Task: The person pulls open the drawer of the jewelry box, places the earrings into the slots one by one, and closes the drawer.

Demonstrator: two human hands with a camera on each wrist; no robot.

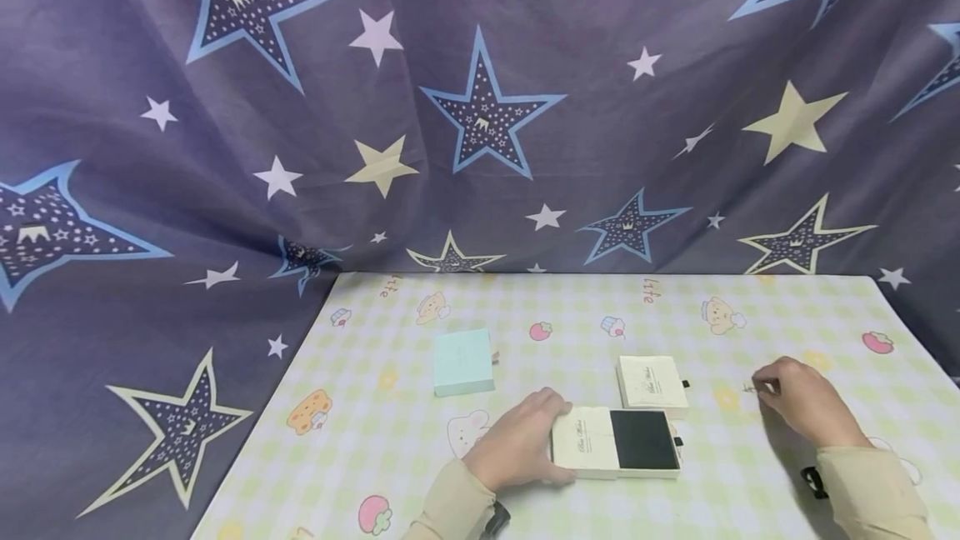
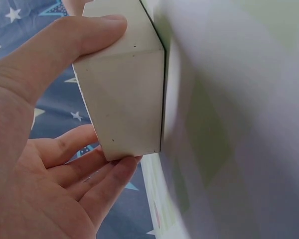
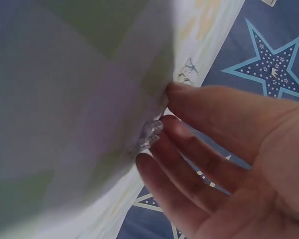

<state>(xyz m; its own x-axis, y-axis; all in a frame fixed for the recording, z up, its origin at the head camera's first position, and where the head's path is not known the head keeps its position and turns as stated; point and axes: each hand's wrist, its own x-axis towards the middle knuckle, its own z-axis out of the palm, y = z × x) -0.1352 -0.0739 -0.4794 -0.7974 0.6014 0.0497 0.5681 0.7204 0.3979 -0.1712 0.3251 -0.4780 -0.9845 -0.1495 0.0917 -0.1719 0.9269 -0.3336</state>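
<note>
My left hand [image 1: 521, 444] grips the sleeve end of a cream drawer-style jewelry box [image 1: 585, 442], thumb on the near side and fingers on the far side. Its drawer is slid out to the right, showing a black insert [image 1: 645, 440] and a small black pull tab. The left wrist view shows the box's plain end wall [image 2: 122, 102] between thumb and fingers. Over on the right, my right hand [image 1: 802, 398] pinches a small sparkly piece of jewelry [image 3: 152, 132] low at the tabletop. Another glittering bit [image 3: 189, 72] shows beyond the thumb; its exact kind is unclear.
A second cream box [image 1: 652, 383], closed, with a black tab, stands just behind the open one. Farther left sits a mint-green box [image 1: 463, 361] with a ribbon tab. A checked cloth [image 1: 360, 432] covers the table, and a star-patterned curtain [image 1: 570, 40] hangs behind.
</note>
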